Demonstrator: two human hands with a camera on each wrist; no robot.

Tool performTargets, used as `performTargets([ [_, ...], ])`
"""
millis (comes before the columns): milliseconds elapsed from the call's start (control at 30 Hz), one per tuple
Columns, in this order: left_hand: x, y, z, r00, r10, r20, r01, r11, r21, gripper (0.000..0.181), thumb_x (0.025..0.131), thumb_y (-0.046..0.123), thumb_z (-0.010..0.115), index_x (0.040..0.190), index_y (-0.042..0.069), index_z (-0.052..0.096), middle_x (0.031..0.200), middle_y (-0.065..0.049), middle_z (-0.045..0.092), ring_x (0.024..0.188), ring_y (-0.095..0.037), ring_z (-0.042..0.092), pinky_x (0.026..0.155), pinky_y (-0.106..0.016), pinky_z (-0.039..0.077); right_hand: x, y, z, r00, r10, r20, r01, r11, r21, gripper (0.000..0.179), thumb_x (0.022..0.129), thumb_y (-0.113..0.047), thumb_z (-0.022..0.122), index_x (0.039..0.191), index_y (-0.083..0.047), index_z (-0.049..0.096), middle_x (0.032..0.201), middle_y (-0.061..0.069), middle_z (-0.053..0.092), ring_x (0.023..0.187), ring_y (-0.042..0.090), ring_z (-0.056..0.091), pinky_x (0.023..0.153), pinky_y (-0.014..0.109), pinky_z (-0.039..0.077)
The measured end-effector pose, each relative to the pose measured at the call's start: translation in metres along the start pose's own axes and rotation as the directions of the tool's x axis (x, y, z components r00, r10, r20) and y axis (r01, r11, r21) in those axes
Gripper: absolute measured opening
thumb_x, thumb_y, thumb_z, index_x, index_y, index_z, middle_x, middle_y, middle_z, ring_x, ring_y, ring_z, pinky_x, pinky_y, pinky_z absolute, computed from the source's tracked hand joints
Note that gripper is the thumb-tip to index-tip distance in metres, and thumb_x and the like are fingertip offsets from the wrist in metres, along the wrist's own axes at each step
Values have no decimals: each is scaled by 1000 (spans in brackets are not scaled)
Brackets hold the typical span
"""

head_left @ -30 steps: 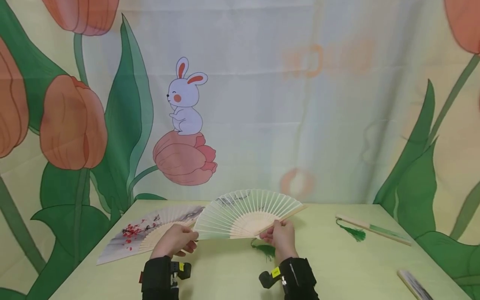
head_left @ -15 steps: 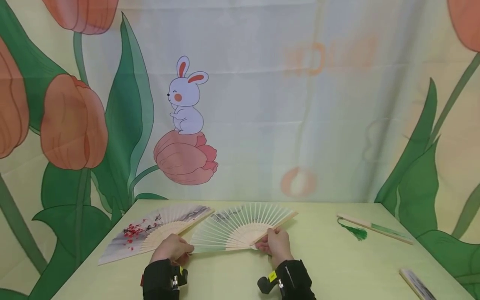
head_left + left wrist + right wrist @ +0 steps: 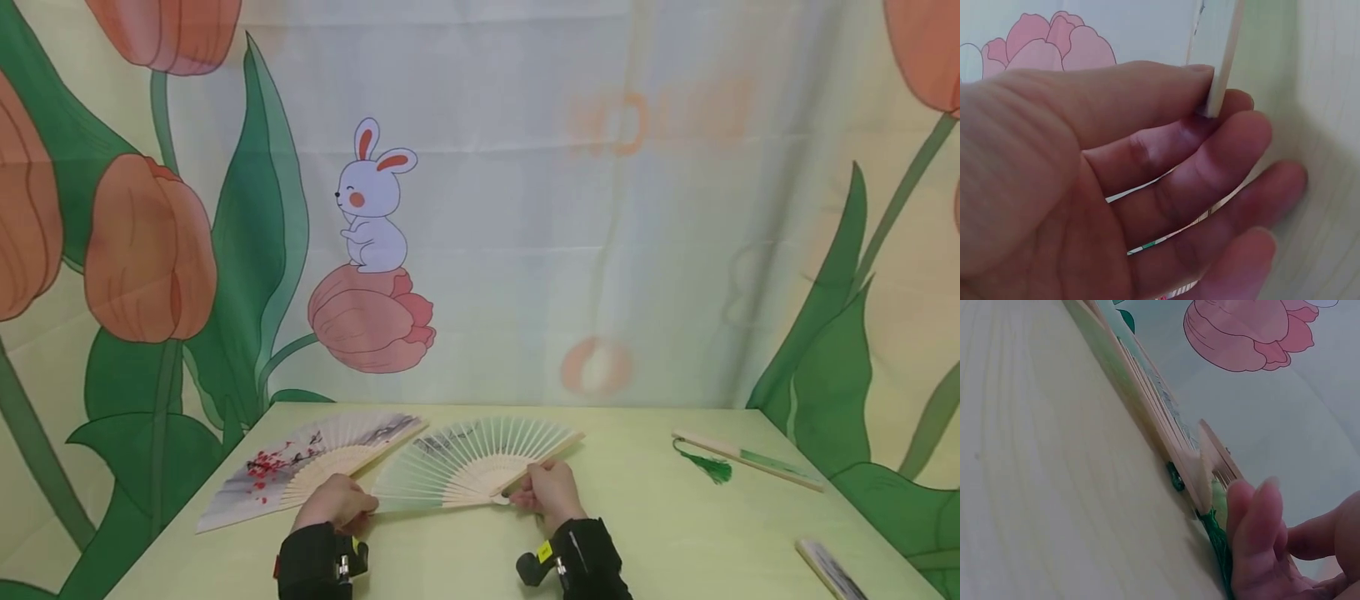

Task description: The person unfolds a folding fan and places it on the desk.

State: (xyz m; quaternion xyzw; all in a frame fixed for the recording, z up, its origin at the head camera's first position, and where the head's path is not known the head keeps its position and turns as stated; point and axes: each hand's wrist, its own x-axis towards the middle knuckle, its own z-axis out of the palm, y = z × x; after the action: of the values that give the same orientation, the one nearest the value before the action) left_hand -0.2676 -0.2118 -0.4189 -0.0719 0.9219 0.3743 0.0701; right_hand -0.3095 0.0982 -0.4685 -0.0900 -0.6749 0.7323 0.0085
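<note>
A spread pale green folding fan [image 3: 427,467] with light wooden ribs lies low over the middle of the table, between both hands. My left hand [image 3: 339,502] pinches its left outer stick; in the left wrist view the thumb and index finger grip the tip of that stick [image 3: 1222,69], the other fingers loosely bent. Near the pivot, my right hand [image 3: 551,490] holds the right outer stick. The right wrist view shows the fan's ribs [image 3: 1160,409] edge-on, close over the tabletop, and a dark green tassel [image 3: 1215,540] hanging by the fingers.
Left of it, an open grey-white fan [image 3: 300,458] with red blossoms lies spread on the pale green table [image 3: 660,533]. A folded fan [image 3: 772,465] with a green tassel [image 3: 712,467] rests at right, another folded fan [image 3: 828,568] nearer the front. A tulip-print curtain [image 3: 510,208] hangs behind.
Both hands have brought the green fan down toward the tabletop, nearer to me and slightly left. Its tassel, visible a second ago in the head view, is now hidden there.
</note>
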Motion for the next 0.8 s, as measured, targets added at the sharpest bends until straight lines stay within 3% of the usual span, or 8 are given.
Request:
performTargets([
  [333,2,0,0,1000,-5,-11,5,1000,-6,19,91,12,70,75,2,68,66,-5,65,62,-18,61,61,-31,48,2,4,6,992,-46,-116,32,992,-122,17,98,3,47,113,3,39,79,15,58,52,18,65,49,29,56],
  [500,2,2,-2,999,-24,-27,25,1000,1,16,91,11,71,80,2,67,67,-6,66,63,-19,61,60,-31,48,0,2,6,991,-36,-129,17,990,-143,20,99,1,47,117,3,38,80,15,57,53,18,65,50,30,56],
  [800,1,7,-5,998,-41,-40,41,999,1,14,95,10,68,86,0,66,67,-7,64,61,-19,60,57,-31,47,0,0,6,994,-16,-107,6,995,-95,21,99,-1,47,118,1,38,80,16,58,53,20,65,50,30,57],
])
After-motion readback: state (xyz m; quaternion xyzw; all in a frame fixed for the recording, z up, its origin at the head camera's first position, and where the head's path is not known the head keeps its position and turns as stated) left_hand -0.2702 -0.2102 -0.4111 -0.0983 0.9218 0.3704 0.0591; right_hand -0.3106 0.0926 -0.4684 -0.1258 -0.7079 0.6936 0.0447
